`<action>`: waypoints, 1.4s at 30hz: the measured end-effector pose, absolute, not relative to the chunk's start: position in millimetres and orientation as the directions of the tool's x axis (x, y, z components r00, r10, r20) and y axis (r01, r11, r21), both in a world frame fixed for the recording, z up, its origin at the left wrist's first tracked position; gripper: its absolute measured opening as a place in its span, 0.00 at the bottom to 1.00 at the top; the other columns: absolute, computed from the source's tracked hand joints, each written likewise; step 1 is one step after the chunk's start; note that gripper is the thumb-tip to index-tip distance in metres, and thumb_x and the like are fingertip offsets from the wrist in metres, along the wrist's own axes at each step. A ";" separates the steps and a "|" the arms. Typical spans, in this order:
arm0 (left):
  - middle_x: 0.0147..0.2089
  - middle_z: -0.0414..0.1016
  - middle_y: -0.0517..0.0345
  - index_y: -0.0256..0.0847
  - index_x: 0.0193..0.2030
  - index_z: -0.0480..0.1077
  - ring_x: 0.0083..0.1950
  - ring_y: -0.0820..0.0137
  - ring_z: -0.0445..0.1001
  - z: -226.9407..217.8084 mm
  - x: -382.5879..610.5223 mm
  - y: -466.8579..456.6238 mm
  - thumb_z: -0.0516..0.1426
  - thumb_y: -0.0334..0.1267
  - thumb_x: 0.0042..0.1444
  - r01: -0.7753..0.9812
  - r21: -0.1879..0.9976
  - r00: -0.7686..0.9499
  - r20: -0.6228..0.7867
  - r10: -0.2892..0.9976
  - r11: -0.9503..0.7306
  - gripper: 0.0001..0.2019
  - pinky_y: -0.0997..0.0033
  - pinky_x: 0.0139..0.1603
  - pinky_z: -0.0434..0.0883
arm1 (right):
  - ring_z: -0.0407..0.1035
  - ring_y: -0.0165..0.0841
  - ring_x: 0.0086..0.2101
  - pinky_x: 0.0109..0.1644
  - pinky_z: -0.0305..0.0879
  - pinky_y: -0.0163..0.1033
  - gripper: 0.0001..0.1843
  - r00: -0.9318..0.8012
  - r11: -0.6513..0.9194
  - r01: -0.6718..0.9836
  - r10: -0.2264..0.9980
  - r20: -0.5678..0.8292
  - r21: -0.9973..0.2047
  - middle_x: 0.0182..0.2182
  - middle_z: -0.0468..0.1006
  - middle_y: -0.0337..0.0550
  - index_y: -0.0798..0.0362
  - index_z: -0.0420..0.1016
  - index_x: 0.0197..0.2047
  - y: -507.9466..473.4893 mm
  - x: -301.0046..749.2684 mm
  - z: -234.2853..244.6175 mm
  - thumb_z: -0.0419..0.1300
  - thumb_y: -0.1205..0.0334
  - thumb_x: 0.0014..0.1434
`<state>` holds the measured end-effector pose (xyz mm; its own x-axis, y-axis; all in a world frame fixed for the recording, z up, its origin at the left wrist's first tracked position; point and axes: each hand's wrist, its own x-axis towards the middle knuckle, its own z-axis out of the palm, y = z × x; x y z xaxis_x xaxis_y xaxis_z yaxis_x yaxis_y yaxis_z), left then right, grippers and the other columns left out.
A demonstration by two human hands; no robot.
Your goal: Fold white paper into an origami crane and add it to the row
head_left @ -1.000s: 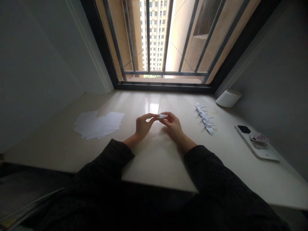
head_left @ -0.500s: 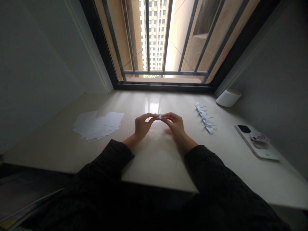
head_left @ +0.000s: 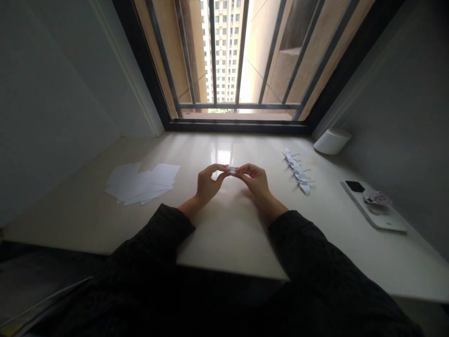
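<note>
My left hand [head_left: 207, 183] and my right hand [head_left: 255, 180] meet over the middle of the pale table [head_left: 228, 224]. Both pinch a small folded piece of white paper [head_left: 232, 169] between thumb and fingertips, just above the tabletop. Only a sliver of the paper shows between the fingers. Dark sleeves cover both forearms.
A loose pile of white paper sheets [head_left: 142, 182] lies to the left. A row of several small folded paper figures [head_left: 298, 172] runs at the right. Further right lie a white phone [head_left: 372, 206] and a white round container [head_left: 332, 141]. A barred window [head_left: 231, 61] stands behind.
The folded paper has been squeezed smaller between my fingertips, and my right hand has drawn slightly closer to the left. The view has shifted a little.
</note>
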<state>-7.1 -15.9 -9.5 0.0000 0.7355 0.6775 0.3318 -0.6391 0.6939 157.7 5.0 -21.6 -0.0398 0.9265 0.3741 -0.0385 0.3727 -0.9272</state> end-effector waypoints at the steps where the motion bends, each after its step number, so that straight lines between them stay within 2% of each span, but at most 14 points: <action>1: 0.40 0.79 0.53 0.41 0.34 0.74 0.45 0.65 0.78 -9.1 -7.0 -16.2 0.62 0.39 0.51 0.330 0.692 0.001 0.679 0.734 -0.641 0.06 0.63 0.48 0.73 | 0.74 0.36 0.32 0.42 0.71 0.44 0.14 -0.043 0.369 -0.038 0.928 0.371 -0.929 0.28 0.80 0.40 0.50 0.76 0.26 5.1 157.6 -21.7 0.71 0.51 0.40; 7: 0.38 0.79 0.53 0.40 0.34 0.74 0.43 0.66 0.77 -10.7 -6.0 -14.3 0.62 0.40 0.51 0.279 0.746 -0.032 0.636 0.771 -0.604 0.07 0.63 0.49 0.72 | 0.74 0.36 0.31 0.42 0.71 0.45 0.14 -0.036 0.331 -0.014 0.943 0.332 -0.943 0.27 0.80 0.41 0.51 0.78 0.27 3.7 156.9 -21.3 0.71 0.51 0.40; 11: 0.36 0.78 0.53 0.38 0.35 0.75 0.40 0.67 0.77 -15.5 -3.1 -10.5 0.63 0.43 0.49 0.114 0.868 -0.090 0.493 0.866 -0.483 0.11 0.64 0.46 0.73 | 0.75 0.37 0.32 0.43 0.71 0.45 0.13 -0.056 0.318 -0.099 0.944 0.324 -0.943 0.29 0.81 0.42 0.51 0.78 0.29 2.1 154.4 -22.2 0.70 0.51 0.43; 13: 0.36 0.78 0.53 0.38 0.39 0.74 0.39 0.67 0.77 -16.9 -1.2 -9.5 0.64 0.43 0.48 -0.010 0.911 -0.089 0.410 0.908 -0.413 0.14 0.64 0.45 0.73 | 0.76 0.37 0.33 0.43 0.72 0.45 0.13 -0.053 0.305 -0.150 0.947 0.315 -0.941 0.29 0.81 0.43 0.51 0.78 0.29 0.9 152.3 -22.4 0.70 0.52 0.43; 16: 0.34 0.78 0.56 0.39 0.45 0.71 0.37 0.68 0.77 -17.3 1.5 -9.6 0.65 0.42 0.46 -0.147 0.930 -0.075 0.329 0.941 -0.337 0.18 0.65 0.44 0.73 | 0.76 0.37 0.33 0.44 0.72 0.46 0.14 -0.032 0.254 -0.212 0.963 0.266 -0.944 0.29 0.81 0.43 0.51 0.77 0.29 -0.9 149.1 -22.3 0.71 0.53 0.42; 18: 0.32 0.77 0.57 0.39 0.44 0.70 0.36 0.70 0.77 -17.0 2.7 -9.8 0.65 0.40 0.47 -0.168 0.932 -0.067 0.314 0.947 -0.320 0.18 0.67 0.43 0.72 | 0.76 0.38 0.33 0.44 0.72 0.46 0.15 -0.023 0.208 -0.233 0.976 0.219 -0.950 0.29 0.81 0.43 0.52 0.77 0.29 -1.5 147.6 -22.6 0.71 0.53 0.41; 23: 0.27 0.71 0.62 0.40 0.41 0.70 0.32 0.73 0.73 -17.5 3.2 -8.9 0.64 0.38 0.47 -0.101 0.937 -0.054 0.331 0.942 -0.335 0.14 0.73 0.35 0.69 | 0.76 0.36 0.32 0.44 0.71 0.44 0.15 -0.039 0.162 -0.295 0.983 0.182 -0.942 0.28 0.81 0.40 0.51 0.76 0.29 1.4 147.1 -27.2 0.72 0.55 0.39; 29: 0.27 0.70 0.62 0.40 0.40 0.69 0.32 0.73 0.72 -20.1 1.0 -6.9 0.63 0.38 0.48 -0.092 0.940 -0.015 0.329 0.944 -0.329 0.12 0.73 0.36 0.68 | 0.76 0.36 0.31 0.43 0.71 0.45 0.15 -0.074 0.199 -0.260 0.972 0.225 -0.945 0.27 0.80 0.40 0.51 0.76 0.30 5.0 150.6 -29.8 0.72 0.54 0.39; 33: 0.29 0.73 0.60 0.41 0.42 0.70 0.34 0.71 0.74 -21.1 -1.8 -6.6 0.62 0.41 0.50 0.024 0.944 0.032 0.329 0.944 -0.330 0.14 0.71 0.38 0.68 | 0.75 0.35 0.32 0.42 0.70 0.43 0.17 -0.064 0.240 -0.185 0.965 0.256 -0.953 0.28 0.80 0.40 0.51 0.76 0.35 4.7 153.6 -28.1 0.70 0.52 0.43; 37: 0.34 0.78 0.55 0.42 0.46 0.71 0.38 0.68 0.76 -22.0 -2.7 -8.6 0.62 0.44 0.51 0.172 0.938 0.077 0.291 0.954 -0.300 0.17 0.70 0.39 0.69 | 0.74 0.34 0.31 0.41 0.70 0.42 0.23 -0.004 0.268 -0.142 0.963 0.271 -0.953 0.28 0.79 0.39 0.49 0.74 0.41 5.9 155.7 -25.8 0.69 0.50 0.43; 42: 0.36 0.79 0.54 0.42 0.45 0.73 0.38 0.67 0.77 -22.7 0.0 -12.2 0.61 0.48 0.50 0.254 0.923 0.119 0.266 0.957 -0.288 0.18 0.71 0.36 0.69 | 0.74 0.35 0.31 0.42 0.70 0.44 0.24 0.010 0.285 -0.114 0.958 0.286 -0.952 0.27 0.79 0.38 0.49 0.73 0.44 6.2 157.3 -23.1 0.68 0.50 0.44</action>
<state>0.0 -12.2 -22.7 0.1194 0.9566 0.2659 0.2538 -0.2883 0.9233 157.3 6.2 -23.1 0.0097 0.9583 0.2858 -0.1136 0.2850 -0.9518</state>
